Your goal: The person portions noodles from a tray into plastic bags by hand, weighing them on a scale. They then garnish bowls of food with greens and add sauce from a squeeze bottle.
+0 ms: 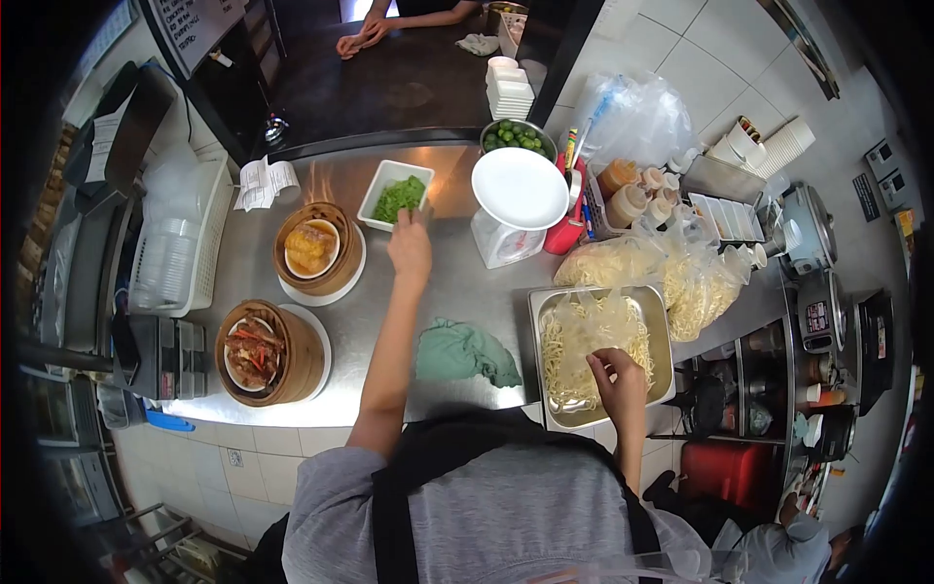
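Note:
My left hand (411,248) reaches to the far side of the counter, its fingers closed at the near right corner of a white square bowl (368,206). Chopped green leaves (397,198) lie in that bowl. Over a metal tray (667,365) of pale noodles (564,365), my right hand (621,382) is bent with thumb and fingertips pinched together. A clear plastic sheet (591,329) covers part of the noodles, and the pinched fingers are right at its near edge. Between my arms lies a crumpled green cloth (465,352).
Two bamboo steamers (309,355) (336,282) with food stand on white plates at left. A white scale (516,195) and a bowl of limes (516,136) are behind. Noodle bags (705,297) and sauce bottles (628,204) sit at right. Another person's hands (365,37) rest beyond the hatch.

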The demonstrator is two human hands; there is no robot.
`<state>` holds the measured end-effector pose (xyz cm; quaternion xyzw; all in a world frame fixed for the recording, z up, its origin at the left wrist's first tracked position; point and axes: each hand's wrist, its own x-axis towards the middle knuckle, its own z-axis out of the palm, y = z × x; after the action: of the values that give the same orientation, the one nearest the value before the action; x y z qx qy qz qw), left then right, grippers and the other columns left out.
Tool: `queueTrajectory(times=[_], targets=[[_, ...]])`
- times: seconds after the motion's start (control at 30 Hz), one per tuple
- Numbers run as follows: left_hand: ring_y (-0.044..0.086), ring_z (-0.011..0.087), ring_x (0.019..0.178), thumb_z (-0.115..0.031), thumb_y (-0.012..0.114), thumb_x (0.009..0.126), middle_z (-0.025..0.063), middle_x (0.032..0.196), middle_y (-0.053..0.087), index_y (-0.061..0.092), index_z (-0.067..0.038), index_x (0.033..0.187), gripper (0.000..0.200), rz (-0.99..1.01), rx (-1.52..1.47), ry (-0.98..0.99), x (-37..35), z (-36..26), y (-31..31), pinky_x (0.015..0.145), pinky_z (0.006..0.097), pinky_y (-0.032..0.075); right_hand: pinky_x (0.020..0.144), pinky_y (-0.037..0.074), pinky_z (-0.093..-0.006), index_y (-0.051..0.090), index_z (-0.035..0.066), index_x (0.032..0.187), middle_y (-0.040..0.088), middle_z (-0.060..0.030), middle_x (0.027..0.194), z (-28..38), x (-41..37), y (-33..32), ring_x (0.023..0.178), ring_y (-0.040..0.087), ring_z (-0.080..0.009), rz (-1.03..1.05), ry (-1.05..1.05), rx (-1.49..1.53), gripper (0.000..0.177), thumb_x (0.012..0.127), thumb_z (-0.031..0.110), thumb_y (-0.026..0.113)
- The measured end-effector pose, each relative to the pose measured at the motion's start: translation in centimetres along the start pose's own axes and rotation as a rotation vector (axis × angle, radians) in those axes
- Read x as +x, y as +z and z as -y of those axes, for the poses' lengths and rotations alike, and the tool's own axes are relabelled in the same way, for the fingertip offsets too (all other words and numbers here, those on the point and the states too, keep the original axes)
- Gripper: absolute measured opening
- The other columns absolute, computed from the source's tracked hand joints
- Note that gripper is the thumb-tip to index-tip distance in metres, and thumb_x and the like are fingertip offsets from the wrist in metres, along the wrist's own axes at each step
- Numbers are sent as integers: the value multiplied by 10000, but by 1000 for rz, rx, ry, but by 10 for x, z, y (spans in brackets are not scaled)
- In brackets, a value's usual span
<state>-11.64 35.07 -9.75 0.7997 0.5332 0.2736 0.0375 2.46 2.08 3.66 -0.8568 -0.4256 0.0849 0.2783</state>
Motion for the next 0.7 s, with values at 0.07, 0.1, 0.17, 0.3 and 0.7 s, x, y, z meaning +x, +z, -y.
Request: queueTrajectory(times=[0.07,0.1,0.17,0.3,0.7], targets=[[607,325,786,-23,520,789,138,927,525,582,-26,1049,267,-19,-73,22,-22,-5,-6,646,427,510,538,455,-320,641,45,840,632,-95,750,1,1,6,577,603,-203,16,-31,15,174,811,216,651],[593,317,817,-34,549,780,133,913,522,584,-43,1051,273,13,-100,-5,-33,-7,-9,659,435,500,538,456,-318,642,46,845,634,-93,754,2,1,9,579,605,-201,22,-46,22,174,812,217,650],[581,305,829,-53,584,765,129,912,525,599,-55,1010,245,-3,-163,23,-55,-8,-18,655,431,491,540,457,-319,645,45,853,637,-91,766,3,1,13,583,606,-200,39,-67,31,176,811,217,651],[549,290,862,-122,702,683,73,924,545,624,-70,932,266,16,-279,97,-91,-7,-43,702,403,485,547,460,-319,648,50,870,642,-89,788,5,-2,16,589,608,-203,71,-82,21,178,809,217,653],[160,435,1304,-290,881,505,305,1388,63,170,10,1364,1155,-29,-597,-7,-125,12,-52,1058,461,237,602,450,-360,660,73,848,524,-90,789,32,27,48,699,567,-251,43,-519,116,95,759,77,626]])
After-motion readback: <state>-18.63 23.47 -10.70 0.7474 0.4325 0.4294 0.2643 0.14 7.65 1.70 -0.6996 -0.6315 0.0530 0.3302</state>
